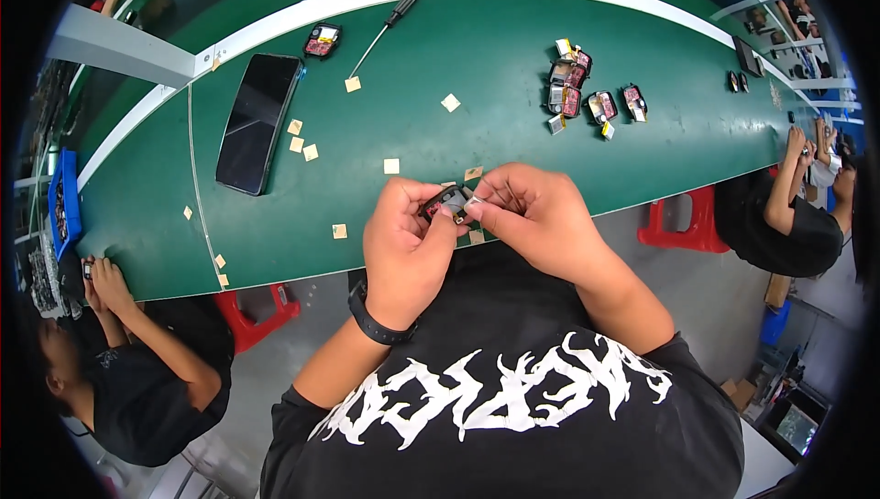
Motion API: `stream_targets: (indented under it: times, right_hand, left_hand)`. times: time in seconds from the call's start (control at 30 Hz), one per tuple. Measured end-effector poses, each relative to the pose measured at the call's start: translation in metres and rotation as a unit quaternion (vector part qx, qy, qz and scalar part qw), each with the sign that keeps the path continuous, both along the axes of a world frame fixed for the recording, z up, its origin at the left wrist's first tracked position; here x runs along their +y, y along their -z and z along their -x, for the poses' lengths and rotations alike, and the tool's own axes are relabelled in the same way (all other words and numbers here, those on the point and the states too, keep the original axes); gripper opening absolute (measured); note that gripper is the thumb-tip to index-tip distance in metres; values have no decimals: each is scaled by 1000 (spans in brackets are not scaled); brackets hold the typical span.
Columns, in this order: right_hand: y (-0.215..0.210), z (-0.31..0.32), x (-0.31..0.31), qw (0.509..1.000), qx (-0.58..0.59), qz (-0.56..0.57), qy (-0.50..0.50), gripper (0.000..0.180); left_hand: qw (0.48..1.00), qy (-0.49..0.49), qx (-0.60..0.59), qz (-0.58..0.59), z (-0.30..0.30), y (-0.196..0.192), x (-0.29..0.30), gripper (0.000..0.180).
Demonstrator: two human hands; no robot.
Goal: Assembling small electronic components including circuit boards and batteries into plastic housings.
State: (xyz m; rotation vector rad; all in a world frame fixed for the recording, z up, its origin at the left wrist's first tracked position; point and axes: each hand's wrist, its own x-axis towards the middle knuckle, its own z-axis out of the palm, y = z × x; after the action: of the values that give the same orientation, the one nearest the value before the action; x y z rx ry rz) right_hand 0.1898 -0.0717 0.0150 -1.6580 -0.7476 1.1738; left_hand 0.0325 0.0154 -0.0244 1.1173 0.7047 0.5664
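Observation:
Near the front edge of the green bench, my left hand [403,247] grips a small black device housing [444,200] with a red circuit board inside. My right hand [543,219] pinches a small silvery piece [473,206] between thumb and finger, right at the housing's side; it looks like a battery pouch, but the fingers cover part of it. Something thin and brownish [513,195] shows between my right fingers, too small to name. Small cream squares [392,166] lie around the hands, one of them [473,174] just beyond the housing.
A black phone-like slab [259,123] lies at left, beside another opened device [322,40] and a screwdriver [390,27]. Several opened devices [568,87] cluster at right. Co-workers sit at both ends, with red stools [683,222] and a blue bin [66,201].

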Motion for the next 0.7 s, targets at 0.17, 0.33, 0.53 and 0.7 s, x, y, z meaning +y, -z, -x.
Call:
stream_targets:
  times: [0.17,0.33,0.53,0.7]
  right_hand:
    - [17,9,-7,998,47,-14,40,12]
    - [16,12,-5,999,5,22,28,12]
    - [19,15,-2,996,-74,-5,45,14]
    - [17,13,1,998,-60,10,36,17]
  left_hand:
    - [999,-29,-19,-12,-4,0,-2,13]
    - [999,-19,-28,-12,0,10,-2,13]
    - [999,3,-47,-2,2,7,-1,15]
    - [997,67,-35,-32,12,13,5,22]
